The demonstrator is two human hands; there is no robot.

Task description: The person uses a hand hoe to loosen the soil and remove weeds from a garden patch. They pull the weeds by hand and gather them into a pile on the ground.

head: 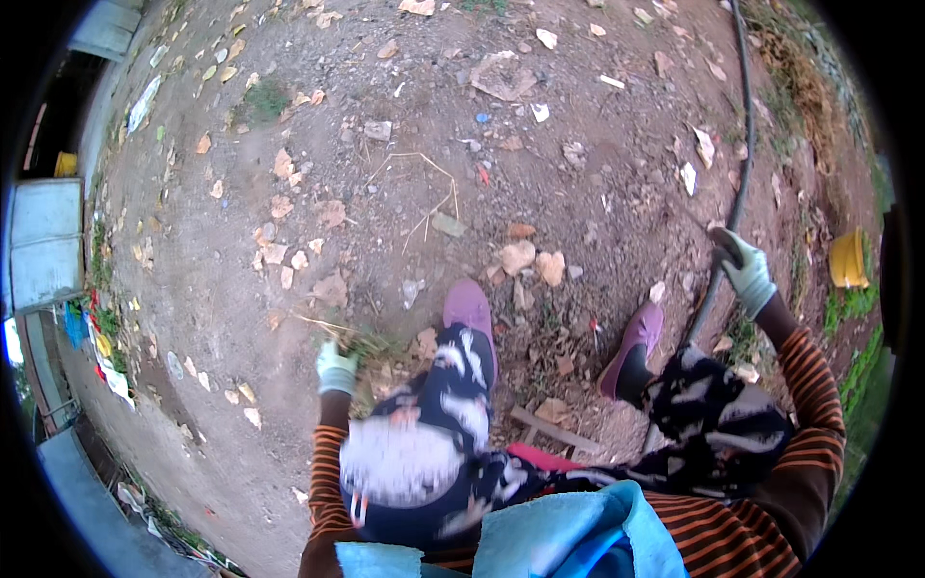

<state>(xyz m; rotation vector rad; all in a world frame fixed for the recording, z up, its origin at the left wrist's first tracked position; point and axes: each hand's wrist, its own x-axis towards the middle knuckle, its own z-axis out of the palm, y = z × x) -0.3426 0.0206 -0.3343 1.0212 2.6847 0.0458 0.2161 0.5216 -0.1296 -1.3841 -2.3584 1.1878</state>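
Observation:
My left hand [337,367], in a pale glove, is beside my left shin and closed around some dry grass stalks [347,334]. On the right, my right hand [748,271], gloved too, grips the dark handle [725,244] of a thin tool; its blade points up and left and is too blurred to name. A black hose [744,144] runs along the ground right beside and partly behind that hand. Between my hands are my purple shoes [468,307] on the soil. A bent dry stalk [423,154] lies on the ground ahead of me.
Stones [518,257], dry leaves and bits of litter are scattered over the bare soil. A yellow bucket [848,259] stands at the far right near green plants. A low wooden piece [556,429] lies between my legs. Pale metal panels [47,242] stand along the left edge.

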